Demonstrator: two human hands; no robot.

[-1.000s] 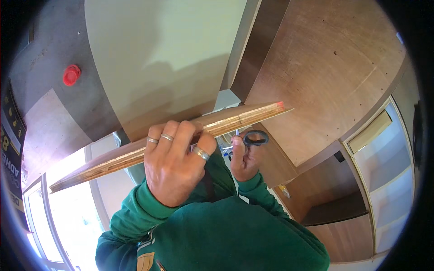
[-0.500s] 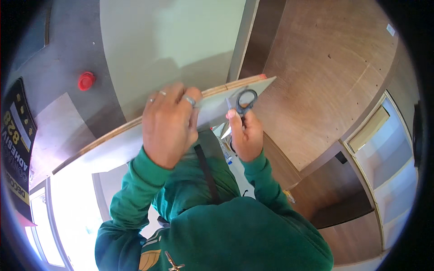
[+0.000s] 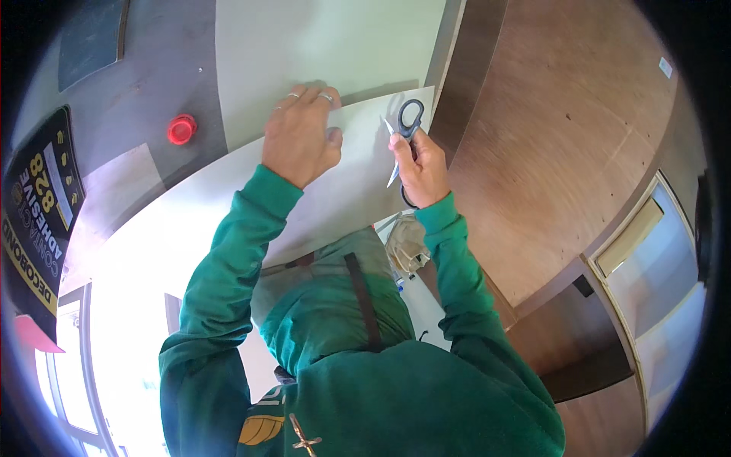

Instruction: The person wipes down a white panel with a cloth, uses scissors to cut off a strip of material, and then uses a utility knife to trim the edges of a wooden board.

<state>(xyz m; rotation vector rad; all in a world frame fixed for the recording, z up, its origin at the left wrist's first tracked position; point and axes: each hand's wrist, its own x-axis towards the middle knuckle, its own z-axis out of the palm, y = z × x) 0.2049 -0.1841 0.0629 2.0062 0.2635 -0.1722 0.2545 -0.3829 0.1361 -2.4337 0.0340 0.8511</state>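
Note:
A white panel (image 3: 343, 167) tilts in front of me, its pale face toward me. My left hand (image 3: 303, 137), with rings on its fingers, grips the far edge, fingers bent over it and thumb on the near face. Spread wide, a pair of scissors with dark handles (image 3: 411, 113) is held around its middle by my right hand (image 3: 423, 169), near the panel's right end. The two blades point left, apart, close to the white face. My left fingertips are hidden behind the edge.
Beyond the panel stand a pale board (image 3: 320, 46) and a grey surface with a red round cap (image 3: 182, 129). A black printed package (image 3: 42, 213) is at the left. Plywood (image 3: 563, 145) fills the right, above an open-shelved cabinet (image 3: 617, 259).
The panel has tipped so its white face shows more and its wooden edge is out of sight. Both hands have risen a little in view, the right still holding the scissors.

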